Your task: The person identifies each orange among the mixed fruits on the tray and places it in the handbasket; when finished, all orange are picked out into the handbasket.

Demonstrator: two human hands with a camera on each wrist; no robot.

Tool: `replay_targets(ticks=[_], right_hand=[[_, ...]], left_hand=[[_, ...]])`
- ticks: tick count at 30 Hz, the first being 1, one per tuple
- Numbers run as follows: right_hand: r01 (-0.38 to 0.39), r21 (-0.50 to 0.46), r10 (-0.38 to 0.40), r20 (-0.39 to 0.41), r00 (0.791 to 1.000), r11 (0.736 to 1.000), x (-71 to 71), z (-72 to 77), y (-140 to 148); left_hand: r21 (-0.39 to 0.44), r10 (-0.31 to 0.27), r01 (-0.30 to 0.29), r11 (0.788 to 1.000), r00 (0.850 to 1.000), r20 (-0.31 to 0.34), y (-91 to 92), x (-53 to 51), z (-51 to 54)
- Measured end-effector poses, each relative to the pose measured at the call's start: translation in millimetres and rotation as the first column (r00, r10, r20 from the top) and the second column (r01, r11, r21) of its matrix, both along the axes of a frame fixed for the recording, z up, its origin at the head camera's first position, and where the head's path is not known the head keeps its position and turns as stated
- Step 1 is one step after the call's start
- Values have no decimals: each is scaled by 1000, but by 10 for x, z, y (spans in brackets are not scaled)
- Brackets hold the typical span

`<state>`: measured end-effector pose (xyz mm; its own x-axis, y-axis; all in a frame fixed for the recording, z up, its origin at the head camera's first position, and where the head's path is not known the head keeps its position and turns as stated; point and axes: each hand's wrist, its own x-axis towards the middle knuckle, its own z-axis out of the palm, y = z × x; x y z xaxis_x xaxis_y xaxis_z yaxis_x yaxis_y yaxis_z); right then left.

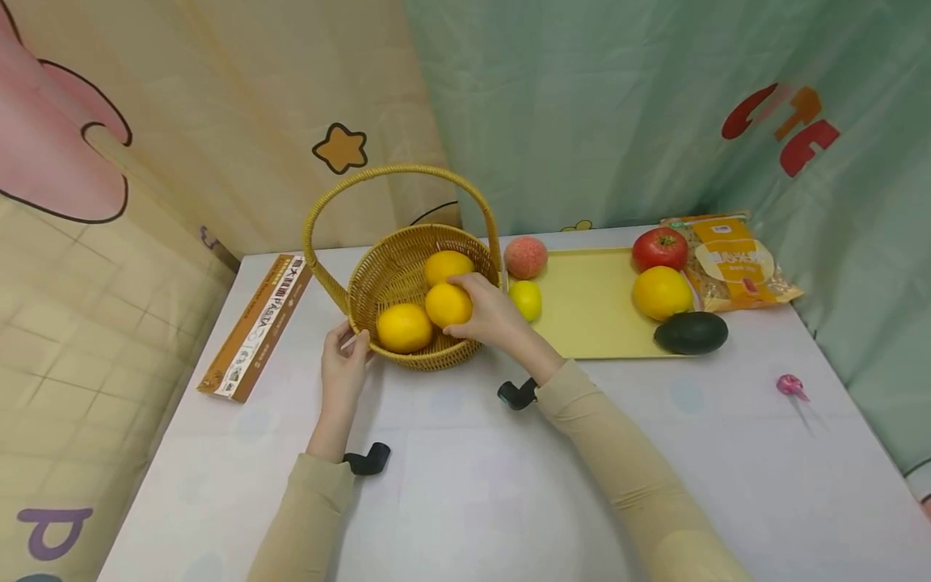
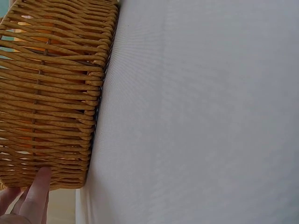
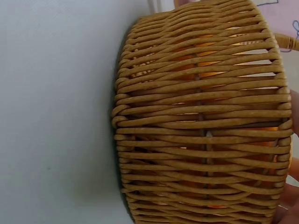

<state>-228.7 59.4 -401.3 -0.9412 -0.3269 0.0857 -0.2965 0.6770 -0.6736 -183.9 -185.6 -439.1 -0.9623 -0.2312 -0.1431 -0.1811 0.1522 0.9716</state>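
A round wicker basket (image 1: 385, 279) with a tall arched handle stands on the table. My right hand (image 1: 492, 314) reaches over its near right rim and holds a yellow-orange orange (image 1: 448, 305) between thumb and fingers. Two similar fruits, a front one (image 1: 404, 328) and a back one (image 1: 448, 267), lie inside the basket. At the basket's left side, my left hand (image 1: 343, 368) grips the wall near the handle's foot. In the left wrist view, a finger (image 2: 39, 189) touches the woven outside. The right wrist view shows mostly the basket wall (image 3: 201, 116), with fingers partly visible at the right edge.
A pale yellow tray (image 1: 582, 303) bears a peach (image 1: 526, 258), a yellow-green fruit (image 1: 526, 301), a tomato (image 1: 659, 249), a yellow fruit (image 1: 662, 293) and a dark green fruit (image 1: 691, 333). A snack bag (image 1: 738, 263), a pasta box (image 1: 256, 327) and a pink lollipop (image 1: 790, 385) lie around.
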Motion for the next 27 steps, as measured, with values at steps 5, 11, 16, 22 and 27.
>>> replay_targets(ticks=[5, 11, 16, 22, 27], right_hand=[[-18, 58, 21, -38, 999, 998, -31, -24, -13], [10, 115, -6, -36, 999, 993, -87, -24, -25], [49, 160, -47, -15, 999, 986, -110, -24, -26], [63, 160, -63, -9, 998, 985, -99, -27, -26], [41, 138, -43, 5, 999, 990, -79, -21, -26]], left_hand=[[5, 3, -3, 1000, 1000, -9, 2, 10, 6], [18, 4, -4, 1000, 1000, -14, 18, 5, 19], [30, 5, -5, 1000, 1000, -23, 26, -9, 9], [36, 13, -12, 999, 1000, -26, 18, -20, -18], [30, 16, -16, 999, 1000, -9, -5, -9, -25]])
